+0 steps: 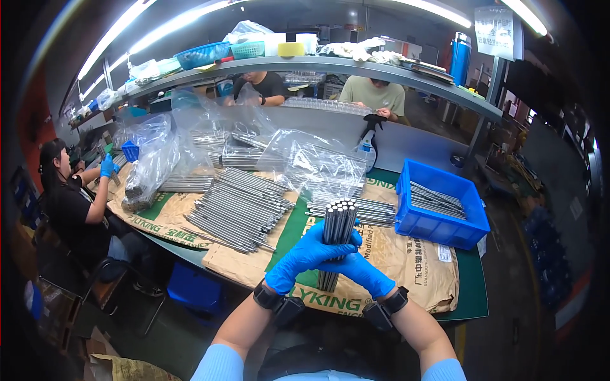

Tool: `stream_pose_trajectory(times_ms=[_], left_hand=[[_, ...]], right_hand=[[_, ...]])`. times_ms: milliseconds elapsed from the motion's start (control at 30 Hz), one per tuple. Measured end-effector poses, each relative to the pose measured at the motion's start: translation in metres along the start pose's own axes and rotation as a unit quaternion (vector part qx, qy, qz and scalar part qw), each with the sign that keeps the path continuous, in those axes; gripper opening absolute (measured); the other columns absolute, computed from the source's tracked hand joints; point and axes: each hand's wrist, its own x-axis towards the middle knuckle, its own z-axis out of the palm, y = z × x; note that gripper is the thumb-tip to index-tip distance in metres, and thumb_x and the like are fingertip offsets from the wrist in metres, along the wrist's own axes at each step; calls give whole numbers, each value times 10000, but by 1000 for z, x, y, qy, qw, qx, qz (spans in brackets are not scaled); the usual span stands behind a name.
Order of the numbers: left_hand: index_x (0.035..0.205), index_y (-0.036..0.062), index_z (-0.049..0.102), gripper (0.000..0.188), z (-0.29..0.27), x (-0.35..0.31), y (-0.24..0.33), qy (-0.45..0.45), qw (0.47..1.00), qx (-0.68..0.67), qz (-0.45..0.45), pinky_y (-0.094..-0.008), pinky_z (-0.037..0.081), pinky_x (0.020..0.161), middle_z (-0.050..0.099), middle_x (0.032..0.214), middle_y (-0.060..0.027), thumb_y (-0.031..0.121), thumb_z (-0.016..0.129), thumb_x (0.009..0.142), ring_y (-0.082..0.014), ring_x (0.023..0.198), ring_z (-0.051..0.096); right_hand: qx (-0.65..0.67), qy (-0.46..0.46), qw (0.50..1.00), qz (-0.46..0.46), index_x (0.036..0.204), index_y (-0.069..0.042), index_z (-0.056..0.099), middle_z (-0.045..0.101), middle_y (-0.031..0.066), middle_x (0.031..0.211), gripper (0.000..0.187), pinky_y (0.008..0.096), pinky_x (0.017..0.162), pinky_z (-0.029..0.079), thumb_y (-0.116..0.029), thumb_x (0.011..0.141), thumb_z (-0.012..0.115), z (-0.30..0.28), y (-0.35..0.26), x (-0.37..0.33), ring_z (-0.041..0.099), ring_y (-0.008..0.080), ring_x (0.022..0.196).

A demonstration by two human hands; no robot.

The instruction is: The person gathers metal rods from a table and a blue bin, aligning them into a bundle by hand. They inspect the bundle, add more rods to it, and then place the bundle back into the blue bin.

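A bundle of metal rods [339, 222] stands upright in front of me, its round ends facing up. My left hand [310, 253] in a blue glove wraps round it from the left. My right hand [363, 265], gloved the same, closes on the bundle from the right, partly behind the left hand's fingers. The lower ends of the rods show beneath my hands, above the brown paper sacks [387, 279] that cover the table. Left of the bundle lies a wide pile of loose metal rods [238, 206]. More rods [381, 211] lie just behind my hands.
A blue plastic bin [445, 236] with rods inside stands at the right. Clear plastic bags [311, 159] cover rods at the back, near a spray bottle [367, 143]. A shelf [286, 62] spans above. A co-worker [79, 190] sits at left; two people are beyond the partition.
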Motion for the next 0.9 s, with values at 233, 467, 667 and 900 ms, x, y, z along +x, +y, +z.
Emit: stream_pose_trajectory(times_ms=[233, 467, 667, 900], left_hand=[[1137, 10, 513, 424, 0, -12, 0, -26, 994, -103, -38, -319, 491, 815, 619, 932, -59, 51, 697, 757, -168, 886, 604], [1078, 7, 531, 354, 10, -42, -40, 65, 995, -22, -74, -312, 494, 779, 612, 896, -53, 75, 691, 770, -155, 819, 602], [1011, 24, 539, 237, 17, -42, -46, 133, 987, -35, -79, -306, 496, 728, 584, 847, -42, 129, 644, 826, -150, 749, 581], [928, 31, 516, 159, 44, -75, -82, 184, 803, -525, -215, -320, 502, 716, 524, 766, -56, 153, 598, 867, -180, 729, 559]], right_hand=[[39, -87, 988, 119, 1064, -51, 569, 616, 59, 978, 366, 305, 827, 469, -180, 761, 730, 17, 59, -30, 568, 141, 952], [39, 12, 993, 114, 985, -44, 605, 640, 43, 879, 279, 290, 768, 480, -200, 779, 710, 31, 65, -46, 593, 129, 847], [-17, -56, 979, 196, 977, -22, 589, 641, 71, 864, 299, 296, 709, 497, -210, 778, 709, 27, 41, -60, 597, 135, 828], [593, -33, 694, 408, 972, -21, 507, 501, 34, 754, 166, 221, 501, 402, -127, 860, 569, 42, -5, -145, 474, 95, 593]])
